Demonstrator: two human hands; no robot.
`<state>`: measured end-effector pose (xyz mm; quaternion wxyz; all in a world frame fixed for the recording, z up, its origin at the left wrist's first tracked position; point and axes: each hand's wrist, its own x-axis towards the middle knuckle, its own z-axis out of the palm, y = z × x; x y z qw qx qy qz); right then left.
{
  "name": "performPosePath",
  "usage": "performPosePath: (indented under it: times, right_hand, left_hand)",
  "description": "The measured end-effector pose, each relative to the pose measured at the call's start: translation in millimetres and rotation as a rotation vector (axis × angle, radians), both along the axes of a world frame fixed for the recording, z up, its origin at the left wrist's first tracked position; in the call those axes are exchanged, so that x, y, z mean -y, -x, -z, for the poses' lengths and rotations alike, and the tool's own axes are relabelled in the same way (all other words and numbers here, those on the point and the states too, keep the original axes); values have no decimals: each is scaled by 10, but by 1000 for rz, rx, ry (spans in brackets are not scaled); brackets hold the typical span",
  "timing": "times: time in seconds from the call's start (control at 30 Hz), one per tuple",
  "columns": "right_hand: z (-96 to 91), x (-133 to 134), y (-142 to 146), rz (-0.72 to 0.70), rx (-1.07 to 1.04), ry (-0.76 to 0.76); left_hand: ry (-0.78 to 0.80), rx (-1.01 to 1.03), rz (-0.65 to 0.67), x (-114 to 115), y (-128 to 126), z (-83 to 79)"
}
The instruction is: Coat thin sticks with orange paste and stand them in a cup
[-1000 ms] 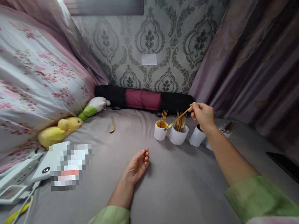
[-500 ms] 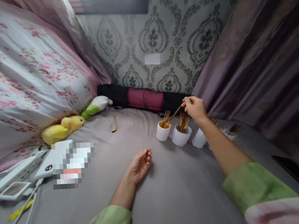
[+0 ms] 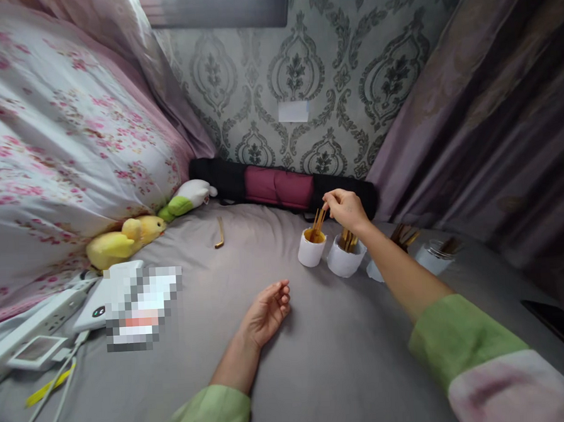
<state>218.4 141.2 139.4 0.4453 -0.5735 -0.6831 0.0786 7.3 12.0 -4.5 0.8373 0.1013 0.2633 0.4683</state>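
Observation:
My right hand (image 3: 346, 209) pinches the top of a thin gold spoon whose handle (image 3: 324, 217) goes down into the leftmost white cup (image 3: 311, 252). The spoon's bowl is hidden inside. Several thin brown sticks (image 3: 317, 225) stand in that cup, and its inner wall is yellow. Beside it, below my right wrist, a wider white cup (image 3: 345, 262) also holds brown sticks (image 3: 346, 240). My left hand (image 3: 267, 312) rests palm up on the grey sheet (image 3: 247, 263), fingers loosely curled and holding nothing.
Right of these stand another white container (image 3: 376, 271), partly behind my forearm, and a glass jar (image 3: 433, 260). A gold bent-ended utensil (image 3: 219, 234) lies on the sheet. Plush toys (image 3: 123, 241), a white power bank (image 3: 107, 296) and a power strip (image 3: 44, 318) are at left.
My right hand has moved left and slightly down toward the leftmost cup, and the spoon handle has gone from slanted to more upright. The left hand stays put; the view has shifted slightly.

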Motion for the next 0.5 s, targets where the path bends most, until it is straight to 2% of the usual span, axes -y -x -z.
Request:
performPosePath:
  times: [0.5]
  right_hand:
    - [102,-89,146,-21,97,101]
  left_hand:
    - [-1,-3,-9,-5,-9,-18]
